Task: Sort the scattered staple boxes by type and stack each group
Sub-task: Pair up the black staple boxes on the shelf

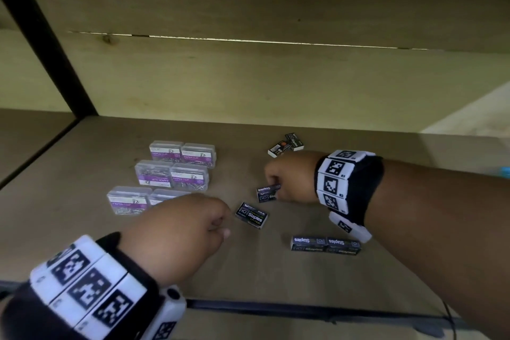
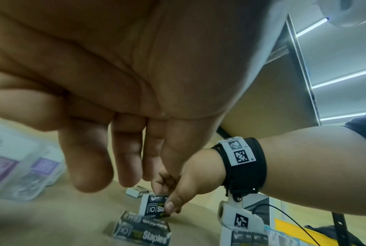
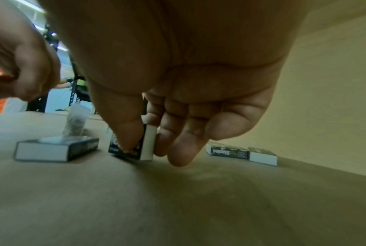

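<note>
Head view: the right hand point(image 1: 289, 176) pinches a black staple box point(image 1: 267, 193), tipped on edge on the wooden shelf point(image 1: 82, 229). The left hand point(image 1: 179, 229) hovers loosely curled, holding nothing, just beside a flat staple box point(image 1: 251, 215). Clear paper clip boxes point(image 1: 171, 174) sit further left.

The right hand point(image 1: 289, 176) is pinching a black staple box point(image 1: 267, 193), tilted, while the left hand point(image 1: 182, 232) is hovering loosely curled at its eight o'clock, beside clear paper-clip boxes point(image 1: 171, 171)

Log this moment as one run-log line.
right hand: pinches staple box on edge | left hand: holds nothing, beside flat staple box | shelf
</note>
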